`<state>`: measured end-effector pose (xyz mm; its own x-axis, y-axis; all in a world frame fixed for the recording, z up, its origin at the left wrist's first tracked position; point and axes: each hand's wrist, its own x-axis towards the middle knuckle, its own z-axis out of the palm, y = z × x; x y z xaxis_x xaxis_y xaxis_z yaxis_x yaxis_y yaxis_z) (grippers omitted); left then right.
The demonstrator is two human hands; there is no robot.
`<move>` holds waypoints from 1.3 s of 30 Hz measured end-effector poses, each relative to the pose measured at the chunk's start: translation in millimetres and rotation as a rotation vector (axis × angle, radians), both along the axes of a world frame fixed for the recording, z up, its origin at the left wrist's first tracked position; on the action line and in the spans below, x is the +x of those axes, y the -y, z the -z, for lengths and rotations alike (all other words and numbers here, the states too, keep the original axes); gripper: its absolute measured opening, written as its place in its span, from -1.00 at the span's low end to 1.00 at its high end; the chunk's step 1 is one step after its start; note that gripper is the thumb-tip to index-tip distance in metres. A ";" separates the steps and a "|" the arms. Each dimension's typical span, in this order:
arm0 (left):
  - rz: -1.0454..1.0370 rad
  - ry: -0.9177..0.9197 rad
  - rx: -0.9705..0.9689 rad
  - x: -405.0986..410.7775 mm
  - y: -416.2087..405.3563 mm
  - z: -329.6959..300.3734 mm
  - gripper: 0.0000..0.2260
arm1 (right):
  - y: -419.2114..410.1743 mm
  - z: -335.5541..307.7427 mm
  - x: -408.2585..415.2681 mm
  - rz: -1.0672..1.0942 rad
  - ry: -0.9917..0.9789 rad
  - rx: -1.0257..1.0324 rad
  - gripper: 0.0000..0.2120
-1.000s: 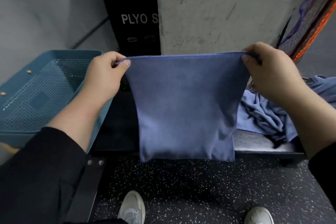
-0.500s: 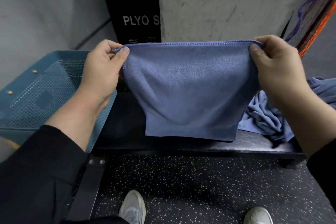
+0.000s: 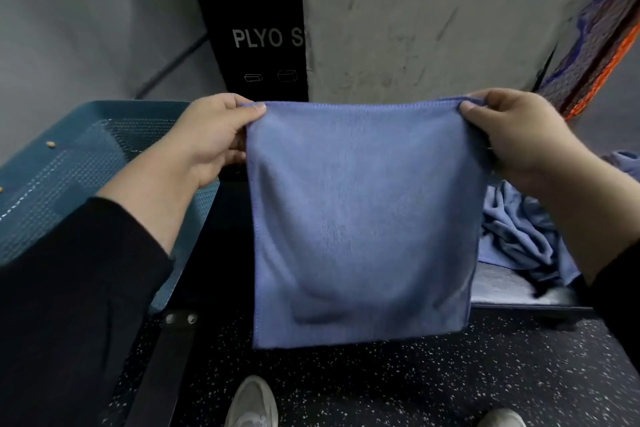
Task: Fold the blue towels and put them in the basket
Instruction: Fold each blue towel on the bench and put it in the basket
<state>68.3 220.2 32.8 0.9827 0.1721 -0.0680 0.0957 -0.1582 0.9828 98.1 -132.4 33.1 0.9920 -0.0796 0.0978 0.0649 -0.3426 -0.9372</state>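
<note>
A blue towel [image 3: 360, 218] hangs flat in the air in front of me, stretched by its top edge. My left hand [image 3: 211, 135] pinches its top left corner and my right hand [image 3: 512, 139] pinches its top right corner. Its lower edge dangles just past the front of a dark bench [image 3: 512, 291]. To the left on that bench stands the teal mesh basket [image 3: 55, 184], partly behind my left forearm. A crumpled heap of more blue towels [image 3: 519, 236] lies on the bench at the right, partly hidden by the held towel and my right arm.
A black plyo box [image 3: 256, 38] and a grey concrete pillar [image 3: 433, 17] stand right behind the bench. A netted orange and blue object [image 3: 602, 45] leans at the upper right. My two shoes [image 3: 252, 406] stand on the speckled dark floor below.
The towel swung up and away half a second ago and now hangs straight down again, flat and stretched. Both hands dropped slightly, still holding the top corners.
</note>
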 end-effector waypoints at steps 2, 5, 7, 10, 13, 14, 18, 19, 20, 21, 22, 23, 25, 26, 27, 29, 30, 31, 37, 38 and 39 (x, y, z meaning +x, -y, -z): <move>-0.035 0.003 0.140 24.3 -0.4 15.5 -0.86 | -1.5 17.1 24.7 0.021 0.011 -0.225 -0.84; -0.116 0.042 0.351 55.9 1.1 44.1 -0.90 | -9.0 38.0 54.5 0.013 0.044 -0.504 -0.86; -0.176 0.046 0.324 71.5 1.8 62.1 -0.88 | -14.3 51.1 71.3 -0.003 0.052 -0.479 -0.86; -0.219 0.016 0.161 85.6 -0.5 87.3 -0.88 | -21.1 70.2 87.8 0.000 0.051 -0.402 -0.88; -0.197 0.003 0.155 87.1 -3.4 109.9 -0.90 | -24.0 90.9 92.6 -0.012 0.052 -0.421 -0.87; -0.184 0.012 0.176 84.4 -3.7 115.2 -0.89 | -23.4 97.2 90.8 -0.021 0.062 -0.449 -0.87; -0.152 0.049 0.244 61.5 -5.7 129.8 -0.86 | -13.7 117.8 68.9 -0.024 0.098 -0.568 -0.84; -0.144 0.053 0.262 52.8 -6.4 132.9 -0.86 | -11.8 120.5 60.9 -0.019 0.110 -0.583 -0.83; -0.131 0.060 0.290 44.0 -6.4 136.2 -0.87 | -10.0 122.4 52.6 -0.009 0.116 -0.597 -0.82; -0.117 0.063 0.336 35.2 -6.8 139.0 -0.91 | -8.7 123.9 44.8 -0.003 0.111 -0.611 -0.82; -0.104 0.066 0.385 25.9 -7.0 140.6 -0.95 | -8.0 124.8 36.8 -0.012 0.108 -0.625 -0.82; -0.098 0.062 0.421 17.1 -6.8 142.2 -0.97 | -7.2 125.0 27.8 -0.031 0.111 -0.642 -0.82; -0.103 0.048 0.426 -1.1 -4.8 144.8 -0.97 | -2.8 124.1 8.0 -0.090 0.157 -0.680 -0.86; -0.104 0.049 0.438 -10.9 -3.4 145.6 -0.95 | 0.9 124.0 -2.7 -0.130 0.199 -0.698 -0.89; -0.087 0.053 0.472 -20.7 -2.5 146.6 -0.93 | 5.5 124.6 -13.4 -0.182 0.239 -0.715 -0.92; -0.001 0.066 0.555 -40.4 -0.7 148.1 -0.89 | 14.3 127.3 -33.6 -0.302 0.265 -0.743 -0.92; 0.046 0.074 0.586 -49.2 0.3 148.5 -0.87 | 17.6 128.6 -41.7 -0.352 0.255 -0.754 -0.90; 0.090 0.083 0.609 -56.2 0.5 149.1 -0.85 | 19.7 130.3 -48.3 -0.392 0.239 -0.767 -0.88; 0.235 0.106 0.678 -82.0 -8.0 156.3 -0.81 | 27.0 147.4 -69.3 -0.536 0.216 -0.866 -0.95; 0.270 0.111 0.692 -85.3 -10.9 156.7 -0.81 | 28.5 148.7 -71.7 -0.561 0.217 -0.864 -0.93; 0.314 0.122 0.718 -88.0 -13.7 157.0 -0.82 | 29.9 148.9 -74.0 -0.583 0.217 -0.863 -0.91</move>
